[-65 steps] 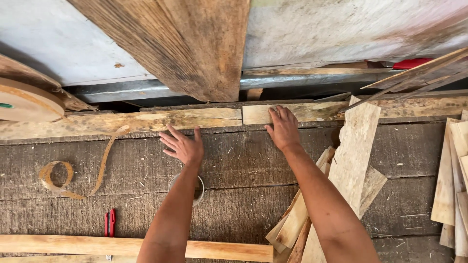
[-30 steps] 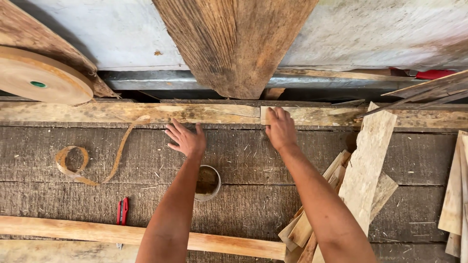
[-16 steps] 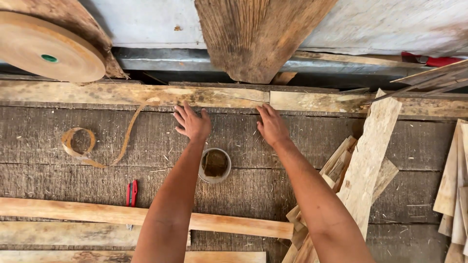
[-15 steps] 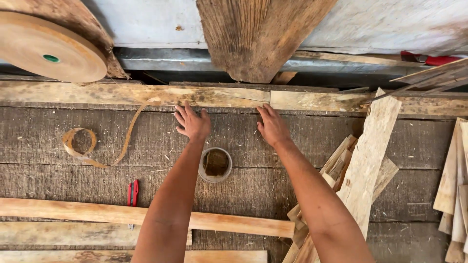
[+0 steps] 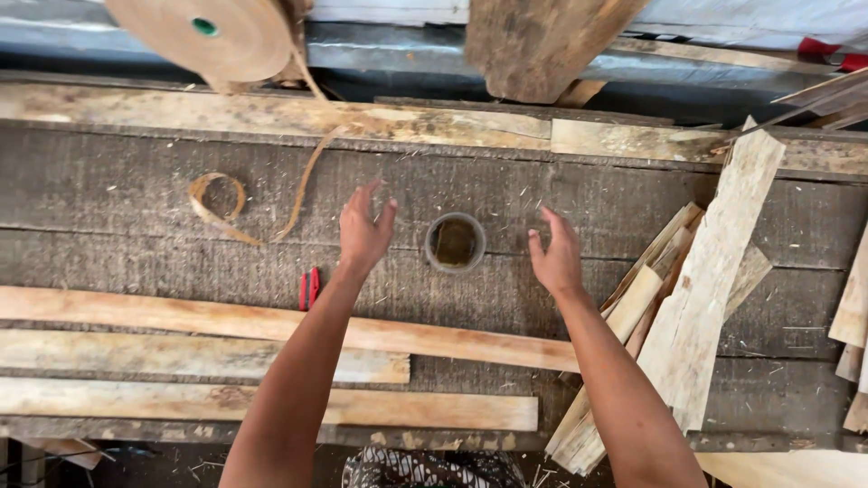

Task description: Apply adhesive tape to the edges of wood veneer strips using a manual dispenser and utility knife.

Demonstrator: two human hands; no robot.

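- While both hands hover over a dark, rough workbench (image 5: pixel 117 217), obs. run L→R:
- Far L, top: big roll of tan veneer tape (image 5: pixel 203 34), green core, leaning at the back edge; one loose strip (image 5: pixel 312 167) trails down from it onto the bench.
- Strip ends in a loose curl (image 5: pixel 215 201), lying flat, well apart from L hand.
- L foreground: three long pale wood slats (image 5: pixel 181 318), stacked front-to-back, approx. parallel to bench edge; L forearm crosses over them.
- Small red tool (image 5: pixel 309 287), on bench just beside L wrist, not touched.
- Left hand (image 5: pixel 363 235): empty, fingers loosely spread, slightly curled, palm turned inward. Contact w/ bench: cannot tell.
- Centre: small round tape roll (image 5: pixel 455 242), lying flat, hole up, between the two hands; near both, touched by neither.
- Back, centre: wide weathered plank (image 5: pixel 533 41) leaning up from behind bench.
- Right hand (image 5: pixel 555 258): empty, fingers loosely curled, a bit apart, palm facing L toward the roll.
- R: pile of thin veneer offcuts (image 5: pixel 696 289), fanned diagonally, overhanging the front edge; R forearm passes just beside it.
- Far R edge: more pale offcuts (image 5: pixel 852 316), partly cut off by frame.
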